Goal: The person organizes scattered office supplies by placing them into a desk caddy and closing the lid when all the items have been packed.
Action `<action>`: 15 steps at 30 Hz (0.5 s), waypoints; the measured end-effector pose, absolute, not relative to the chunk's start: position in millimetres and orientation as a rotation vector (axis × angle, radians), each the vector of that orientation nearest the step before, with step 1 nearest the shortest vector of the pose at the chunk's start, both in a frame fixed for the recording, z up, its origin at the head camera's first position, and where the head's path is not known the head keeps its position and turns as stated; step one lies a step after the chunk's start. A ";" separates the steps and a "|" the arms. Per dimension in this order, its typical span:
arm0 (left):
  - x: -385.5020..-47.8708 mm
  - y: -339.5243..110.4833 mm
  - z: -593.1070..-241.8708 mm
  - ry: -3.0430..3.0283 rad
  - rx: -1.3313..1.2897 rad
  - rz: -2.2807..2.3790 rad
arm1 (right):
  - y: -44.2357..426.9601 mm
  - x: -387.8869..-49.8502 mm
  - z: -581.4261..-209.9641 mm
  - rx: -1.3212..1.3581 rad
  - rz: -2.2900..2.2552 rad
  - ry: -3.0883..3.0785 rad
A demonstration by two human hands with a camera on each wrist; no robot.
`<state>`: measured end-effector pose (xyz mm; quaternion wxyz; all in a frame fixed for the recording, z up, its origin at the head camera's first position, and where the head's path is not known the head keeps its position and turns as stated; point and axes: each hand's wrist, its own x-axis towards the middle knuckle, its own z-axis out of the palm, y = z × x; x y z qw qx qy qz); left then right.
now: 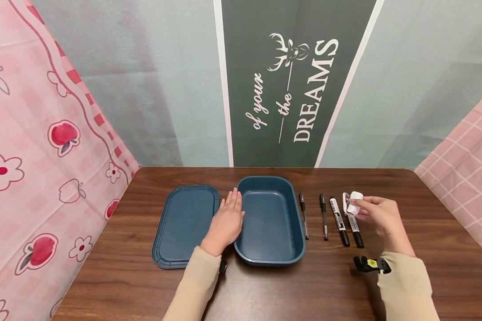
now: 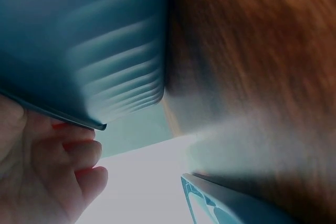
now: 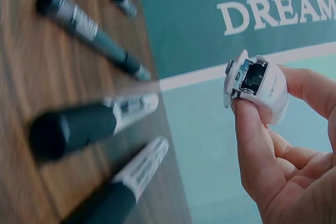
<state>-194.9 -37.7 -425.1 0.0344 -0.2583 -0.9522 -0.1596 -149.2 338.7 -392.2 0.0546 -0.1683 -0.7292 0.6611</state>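
A blue lid [image 1: 186, 227] is laid at left, off its box; beside it the left hand [image 1: 226, 220], fingers straight and together, is rested against the rim of the matching box [image 1: 265, 232]. Two pens [image 1: 302, 204] and two markers [image 1: 339, 220] are left lined up on the desk [image 1: 305, 285], and a small white stapler [image 1: 355, 201] is pinched above the markers by the right hand [image 1: 379, 214]. With nothing seen inside the box, the work is judged barely begun; open room is left before the box and at far right, while the desk's far edge is close behind
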 end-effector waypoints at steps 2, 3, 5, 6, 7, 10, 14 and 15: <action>-194.7 -37.7 -424.5 -2.929 -0.790 -0.491 | 330.3 -152.2 -388.4 -0.498 1.940 -2.289; -194.5 -37.6 -424.2 -2.930 -0.787 -0.491 | 326.3 -153.6 -386.7 -0.484 1.915 -2.320; -194.1 -37.2 -423.5 -2.934 -0.785 -0.491 | 318.9 -155.3 -382.9 -0.446 1.870 -2.376; -194.0 -36.9 -423.1 -2.935 -0.785 -0.492 | 315.8 -155.9 -381.0 -0.424 1.856 -2.391; -193.8 -36.7 -422.9 -2.935 -0.788 -0.496 | 312.8 -156.5 -378.9 -0.404 1.848 -2.403; -193.5 -36.2 -422.0 -2.934 -0.791 -0.501 | 303.3 -158.7 -372.1 -0.357 1.821 -2.435; -193.1 -36.6 -421.5 -2.934 -0.783 -0.505 | 286.3 -162.9 -362.4 -0.345 1.798 -2.479; -193.0 -36.8 -421.6 -2.934 -0.781 -0.503 | 281.8 -163.9 -360.3 -0.339 1.786 -2.496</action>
